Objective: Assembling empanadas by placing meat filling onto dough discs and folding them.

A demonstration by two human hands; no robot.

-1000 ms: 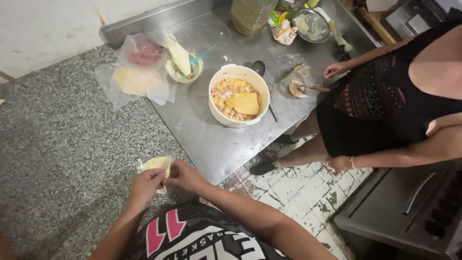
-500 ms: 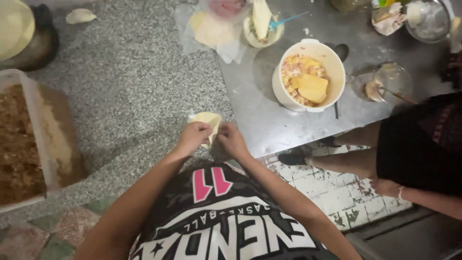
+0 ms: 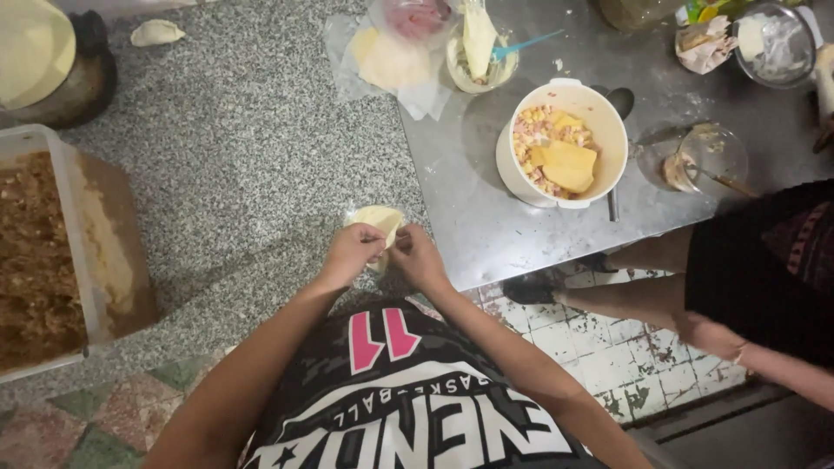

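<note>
Two hands pinch a folded dough round at the frame's centre.

Head view: the left hand (image 3: 352, 252) and right hand (image 3: 417, 256) meet with forearms angled in from below, fingertips closed on the edge of the pale dough (image 3: 380, 219), held just above the speckled counter (image 3: 217, 165). A steel table (image 3: 486, 217) adjoins at right, carrying a white bowl (image 3: 556, 152) of diced filling at upper centre. A tub (image 3: 52, 252) of brown mince sits at left. Another person (image 3: 747, 278) stands at right on cracked floor tiles (image 3: 608, 347).
</note>
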